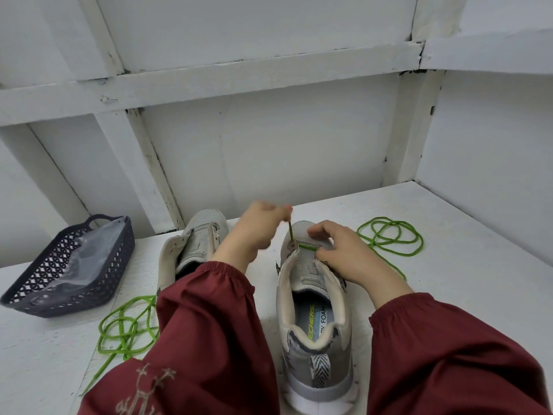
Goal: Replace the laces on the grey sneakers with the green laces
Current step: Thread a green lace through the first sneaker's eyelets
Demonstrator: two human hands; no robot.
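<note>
Two grey sneakers stand on the white table, heels toward me. The right sneaker (314,298) has a green lace (306,245) crossing its lowest eyelets. My left hand (257,229) pinches one end of that lace and holds it taut above the left eyelet. My right hand (344,250) rests on the shoe's right side, fingers curled at the right eyelet and the lace. That lace's remainder lies coiled (392,238) at the right. The left sneaker (194,244) has no laces and is partly hidden by my sleeve. A second green lace (125,327) lies coiled at the left front.
A dark perforated plastic basket (39,290) with a clear plastic bag inside sits at the table's left. White panelled walls close in behind and to the right of the table. My red sleeves cover the front of the table.
</note>
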